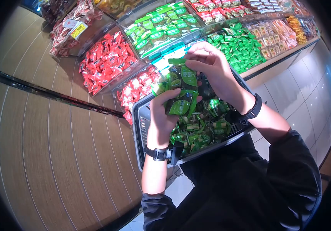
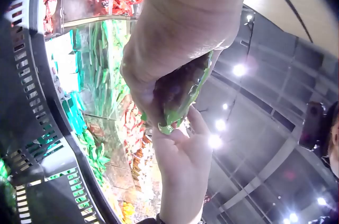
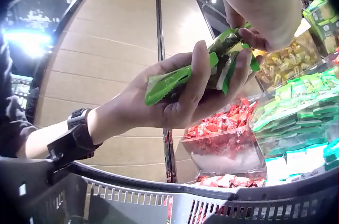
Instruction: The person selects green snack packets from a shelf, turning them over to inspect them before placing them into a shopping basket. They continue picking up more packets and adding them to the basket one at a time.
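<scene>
we grip a bunch of green packets (image 1: 184, 82) in our left hand (image 1: 163, 113) over the basket (image 1: 137, 123); our right hand (image 1: 209, 65) pinches their top edge.

Basket (image 1: 137, 119) sat near, loose packets (image 1: 200, 131) in it, packet bunch (image 1: 183, 90) above between left hand (image 1: 164, 111) (nearer) and right hand (image 1: 211, 65), display bins (image 1: 161, 27) stood beyond.

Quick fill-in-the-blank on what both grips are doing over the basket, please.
The left grip holds a bunch of ____ packets.
The right grip pinches a packet in the ____ grip's bunch.
The heap left of the basket is ____.
Missing: green, left, red.
</scene>
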Available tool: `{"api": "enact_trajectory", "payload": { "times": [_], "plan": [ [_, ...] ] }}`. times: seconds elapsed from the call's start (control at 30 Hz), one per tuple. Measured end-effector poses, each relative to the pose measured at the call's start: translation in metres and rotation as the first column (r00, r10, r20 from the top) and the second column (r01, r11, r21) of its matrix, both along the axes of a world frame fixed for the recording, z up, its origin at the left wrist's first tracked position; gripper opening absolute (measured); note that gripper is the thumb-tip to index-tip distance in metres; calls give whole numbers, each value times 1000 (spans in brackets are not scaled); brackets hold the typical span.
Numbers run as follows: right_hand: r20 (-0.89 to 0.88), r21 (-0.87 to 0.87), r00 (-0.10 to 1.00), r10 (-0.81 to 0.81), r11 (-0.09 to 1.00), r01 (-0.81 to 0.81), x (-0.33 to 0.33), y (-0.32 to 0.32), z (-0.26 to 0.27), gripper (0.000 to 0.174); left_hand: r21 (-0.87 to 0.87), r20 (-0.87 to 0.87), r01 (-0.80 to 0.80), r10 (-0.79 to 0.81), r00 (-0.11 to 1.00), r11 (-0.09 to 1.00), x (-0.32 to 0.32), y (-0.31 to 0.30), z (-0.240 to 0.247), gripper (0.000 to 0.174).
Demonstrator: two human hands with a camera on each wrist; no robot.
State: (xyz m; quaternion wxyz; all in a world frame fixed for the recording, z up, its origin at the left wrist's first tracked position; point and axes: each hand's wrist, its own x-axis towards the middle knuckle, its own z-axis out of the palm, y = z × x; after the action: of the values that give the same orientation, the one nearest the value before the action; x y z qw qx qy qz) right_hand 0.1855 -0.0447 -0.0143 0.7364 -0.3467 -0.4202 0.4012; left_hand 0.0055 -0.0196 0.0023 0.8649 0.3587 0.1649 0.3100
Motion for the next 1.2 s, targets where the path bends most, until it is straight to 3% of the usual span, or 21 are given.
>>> {"api": "enact_trajectory", "payload": {
  "times": [0.17,0.23,0.3,0.37,0.43,0.47,0.5,0.53,0.57,0.6,0.63,0.67,0.77,0.83,0.9,0.97,1.03,1.13,1.2],
  "plan": [
    [25,-119,999,23,993,-20,-3,-7,10,18,-9,-16,-9,9,1000,1000,-1,1,2,46],
    [-11,-267,999,33,963,-34,-5,-5,12,21,-24,5,-26,26,1000,999,0,4,-1,46],
    [127,-396,989,70,918,-14,0,-1,8,21,-61,-14,-70,69,998,996,-2,9,-9,46],
    [216,-415,975,60,909,36,6,6,12,18,-90,4,-105,106,994,990,-7,15,-12,43],
    [289,-261,957,2,962,77,17,17,27,14,-119,9,-140,142,990,983,-11,22,-16,41],
    [370,-103,919,-135,977,184,20,29,40,13,-120,27,-147,151,988,982,-12,24,-15,41],
    [575,38,755,-314,933,358,26,45,55,17,-141,55,-159,168,984,977,-11,24,-14,41],
    [749,179,553,-365,915,362,41,65,73,21,-162,84,-169,185,979,972,-10,23,-14,40],
    [786,317,417,-456,877,360,45,87,90,23,-165,100,-178,196,975,970,-11,16,-13,40],
    [816,332,381,-435,892,308,43,108,108,22,18,153,-221,216,964,975,-13,4,-12,38],
    [844,367,270,-464,865,342,34,126,121,21,202,207,-267,226,952,942,-15,-1,-11,37],
    [858,377,244,-451,878,296,30,151,126,20,-186,170,-62,94,981,981,-16,13,-14,34],
    [877,442,103,-469,872,210,20,226,117,19,-179,140,-85,111,984,980,-11,16,-19,30],
    [893,414,103,-439,888,199,17,266,97,18,-242,79,-102,124,989,965,-10,18,-19,28],
    [890,422,94,-447,884,201,12,288,76,16,-237,27,-149,159,987,960,-14,15,-12,40],
    [901,418,53,-432,893,166,5,292,65,10,-181,32,-152,160,987,972,-16,17,-14,43],
    [827,553,38,-561,824,127,0,294,52,10,-150,100,-114,130,986,982,-16,19,-18,46],
    [864,487,11,-503,842,232,-6,291,41,12,-169,106,-120,139,985,978,-15,17,-17,48],
    [861,494,16,-508,843,216,-9,294,37,12,-152,131,-97,118,984,984,-12,20,-23,48]
  ]
}}
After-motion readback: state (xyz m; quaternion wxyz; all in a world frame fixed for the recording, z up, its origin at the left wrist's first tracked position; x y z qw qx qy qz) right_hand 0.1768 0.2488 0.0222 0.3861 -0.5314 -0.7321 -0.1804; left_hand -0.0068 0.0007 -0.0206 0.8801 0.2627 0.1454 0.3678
